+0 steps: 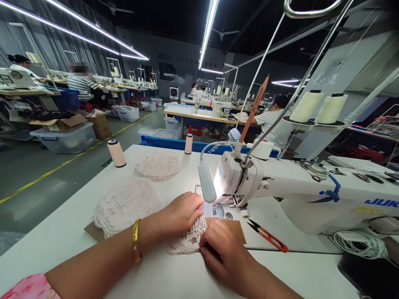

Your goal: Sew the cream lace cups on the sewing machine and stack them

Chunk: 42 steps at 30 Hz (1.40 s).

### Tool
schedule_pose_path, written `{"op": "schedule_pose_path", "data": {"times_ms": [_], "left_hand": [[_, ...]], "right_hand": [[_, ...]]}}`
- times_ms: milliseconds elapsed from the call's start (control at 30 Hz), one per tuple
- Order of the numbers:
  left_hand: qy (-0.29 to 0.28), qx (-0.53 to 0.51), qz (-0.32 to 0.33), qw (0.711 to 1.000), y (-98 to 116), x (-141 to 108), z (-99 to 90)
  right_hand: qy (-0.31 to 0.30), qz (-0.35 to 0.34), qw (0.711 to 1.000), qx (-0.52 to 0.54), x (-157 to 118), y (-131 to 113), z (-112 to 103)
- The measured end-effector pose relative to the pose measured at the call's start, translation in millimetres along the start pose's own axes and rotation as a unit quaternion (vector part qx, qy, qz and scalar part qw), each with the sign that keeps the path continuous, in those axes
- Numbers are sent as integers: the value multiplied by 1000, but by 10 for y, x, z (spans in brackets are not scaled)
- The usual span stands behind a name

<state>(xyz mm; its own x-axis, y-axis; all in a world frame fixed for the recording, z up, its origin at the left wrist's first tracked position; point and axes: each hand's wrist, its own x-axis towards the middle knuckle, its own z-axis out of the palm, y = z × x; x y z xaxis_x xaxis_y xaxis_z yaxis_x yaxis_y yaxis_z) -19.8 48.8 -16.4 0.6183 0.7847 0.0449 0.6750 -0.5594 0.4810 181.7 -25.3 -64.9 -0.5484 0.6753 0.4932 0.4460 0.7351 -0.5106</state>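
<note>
Curled low over the work, the person's left grip lies on a cream openwork lace piece, near the head of a white metal sewing machine; whether its fingers pinch or only press cannot be told. The right grip is closed, thumb and fingers pinching the lace piece's near right edge.

From the left, a wide scalloped cream lace lies spread on the smooth white surface, a brown card corner showing beneath. Behind it are a pale peach thread cone, a smaller rounded lace bundle and a second peach cone. The held lace sits under both grips. To its right come a flat brown board, partly hidden by the right grip, and red-handled, black-bladed thread snips; farther right lies a coil of pale cable.

The lace piece looks light, limp and soft, with holes that could snag and a border that could stretch or pucker. It would be best taken lightly by its outer edge, fingertips flat and clear of the machine's head.
</note>
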Motion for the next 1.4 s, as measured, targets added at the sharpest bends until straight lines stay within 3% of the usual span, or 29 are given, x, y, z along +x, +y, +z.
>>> {"op": "schedule_pose_path", "data": {"times_ms": [133,300,600,800,1000,1167,1400], "left_hand": [[-4,-97,-19,995,63,-36,-22],[-39,-285,-102,952,177,-42,-10],[-64,-307,-129,941,204,-23,57],[-13,-294,-90,951,231,-37,133],[-32,-333,-96,938,283,-42,171],[-8,-329,-82,941,270,-48,206],[7,-321,-82,944,241,-39,233]], "right_hand": [[-2,80,997,0,-49,17,-178],[8,172,984,45,-79,52,-230],[52,229,969,81,-74,116,-153],[64,217,972,64,-115,130,-140],[57,233,969,56,-103,97,-136],[70,267,955,106,-80,123,-141],[92,263,955,104,-83,153,-126]]}}
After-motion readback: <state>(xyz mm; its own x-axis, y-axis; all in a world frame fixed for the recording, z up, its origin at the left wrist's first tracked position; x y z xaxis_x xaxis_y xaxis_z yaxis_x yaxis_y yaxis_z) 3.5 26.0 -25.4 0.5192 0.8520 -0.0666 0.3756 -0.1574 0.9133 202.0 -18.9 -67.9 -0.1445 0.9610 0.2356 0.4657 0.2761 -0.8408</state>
